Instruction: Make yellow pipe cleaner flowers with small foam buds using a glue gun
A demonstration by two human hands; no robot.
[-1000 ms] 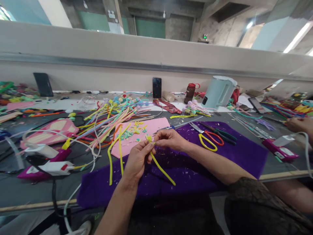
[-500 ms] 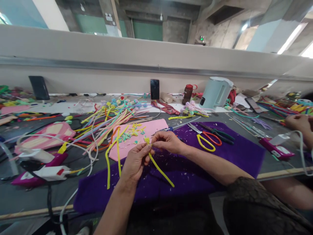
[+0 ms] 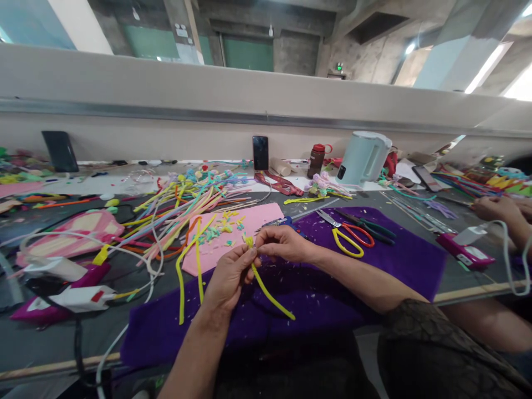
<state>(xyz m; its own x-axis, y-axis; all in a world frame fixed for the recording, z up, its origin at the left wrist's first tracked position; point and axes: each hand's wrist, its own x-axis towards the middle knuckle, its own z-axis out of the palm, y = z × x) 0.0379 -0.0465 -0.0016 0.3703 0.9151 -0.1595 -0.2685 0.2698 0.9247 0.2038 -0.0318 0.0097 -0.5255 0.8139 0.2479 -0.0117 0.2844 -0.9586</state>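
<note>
Between both hands is a yellow pipe cleaner (image 3: 272, 299), bunched at its upper end, with a long tail hanging down to the right over the purple cloth (image 3: 316, 316). My left hand (image 3: 230, 274) pinches it just under the bunched end. The fingertips of my right hand (image 3: 282, 243) are closed at the same spot, touching the bunch from the right. Fingers partly hide the join. Left of them, two loose yellow pipe cleaners (image 3: 181, 288) lie partly over a pink sheet (image 3: 260, 215) strewn with short yellow and green cut pieces (image 3: 224, 223).
Scissors (image 3: 348, 244) and dark-handled pliers (image 3: 374, 228) lie on the cloth to the right. A heap of pipe cleaners (image 3: 183, 208) spreads at the left. Behind stand a phone (image 3: 260, 153), a bottle (image 3: 316, 160) and a kettle (image 3: 361, 158). Another person's hand (image 3: 494, 209) works at far right.
The whole view has shifted slightly. My right fingers have moved a little closer over the yellow bunch, while my left hand keeps its pinch.
</note>
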